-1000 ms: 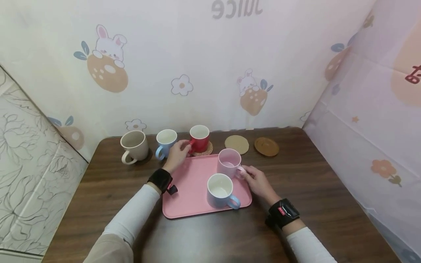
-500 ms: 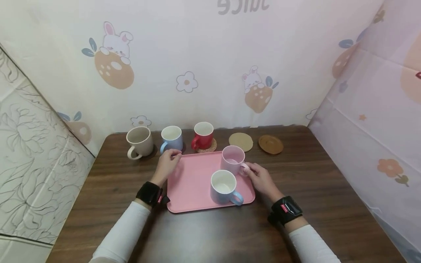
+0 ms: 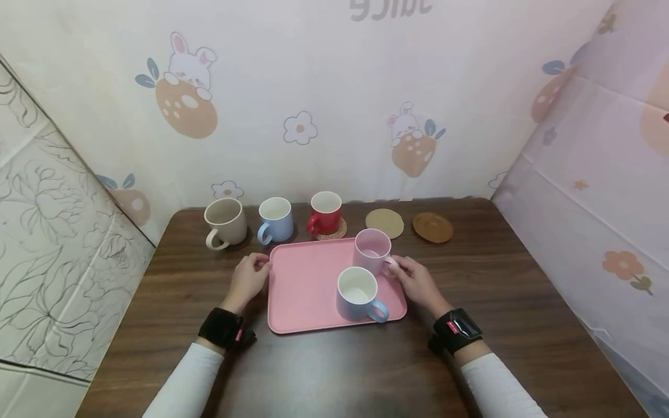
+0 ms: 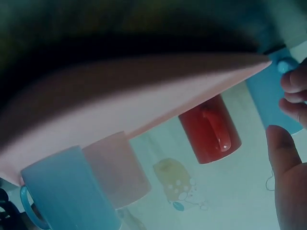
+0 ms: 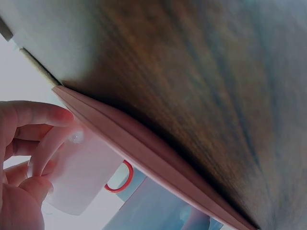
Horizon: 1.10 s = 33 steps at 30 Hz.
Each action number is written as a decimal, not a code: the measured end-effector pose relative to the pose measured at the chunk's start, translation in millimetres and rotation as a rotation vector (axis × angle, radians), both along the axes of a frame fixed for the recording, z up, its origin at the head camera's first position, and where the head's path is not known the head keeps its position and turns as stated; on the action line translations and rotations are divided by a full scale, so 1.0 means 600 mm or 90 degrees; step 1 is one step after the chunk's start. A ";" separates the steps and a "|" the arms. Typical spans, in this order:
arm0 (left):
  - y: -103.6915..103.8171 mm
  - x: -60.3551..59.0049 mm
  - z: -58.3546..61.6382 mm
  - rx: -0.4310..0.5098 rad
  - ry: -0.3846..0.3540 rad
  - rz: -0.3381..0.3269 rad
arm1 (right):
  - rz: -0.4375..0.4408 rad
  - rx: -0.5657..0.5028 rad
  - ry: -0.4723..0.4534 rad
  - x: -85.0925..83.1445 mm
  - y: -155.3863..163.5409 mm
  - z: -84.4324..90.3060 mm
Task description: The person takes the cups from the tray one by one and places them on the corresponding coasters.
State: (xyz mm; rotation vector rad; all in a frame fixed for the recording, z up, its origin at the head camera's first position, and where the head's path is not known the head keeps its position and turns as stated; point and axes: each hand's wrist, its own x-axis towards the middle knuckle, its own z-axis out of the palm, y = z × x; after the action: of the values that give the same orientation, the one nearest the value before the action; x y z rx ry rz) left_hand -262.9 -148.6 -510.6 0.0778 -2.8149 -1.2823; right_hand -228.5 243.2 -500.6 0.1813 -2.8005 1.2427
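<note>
Homely tabletop nook: cartoon-bunny wall cloth (image 3: 313,104), mugs (image 3: 275,219), wooden table (image 3: 496,302).

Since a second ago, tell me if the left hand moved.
Yes. The left hand drew back from the red mug to the pink tray's left edge.

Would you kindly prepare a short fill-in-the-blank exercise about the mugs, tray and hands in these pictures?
1. The pink tray carries ____ mugs.
2. The right hand touches the handle of the ____ mug.
3. The red mug stands on a woven ____.
4. The left hand rests at the tray's ____ edge.

Missing words: two; pink; coaster; left
</note>
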 end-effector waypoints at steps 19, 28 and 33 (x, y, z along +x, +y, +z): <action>0.000 0.025 -0.022 -0.037 -0.112 -0.041 | 0.002 0.014 -0.018 -0.004 -0.006 0.003; -0.003 0.020 -0.019 -0.027 -0.125 -0.057 | 0.010 0.019 -0.018 -0.004 -0.010 0.002; 0.004 0.019 -0.019 0.029 -0.153 -0.044 | 0.016 0.028 -0.010 -0.007 -0.002 0.005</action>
State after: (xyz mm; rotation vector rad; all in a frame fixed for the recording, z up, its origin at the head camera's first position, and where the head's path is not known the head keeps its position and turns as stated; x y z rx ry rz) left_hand -251.6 -146.4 -521.9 0.1462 -3.0122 -1.4417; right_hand -232.7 242.3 -497.3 0.2116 -2.8501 1.1929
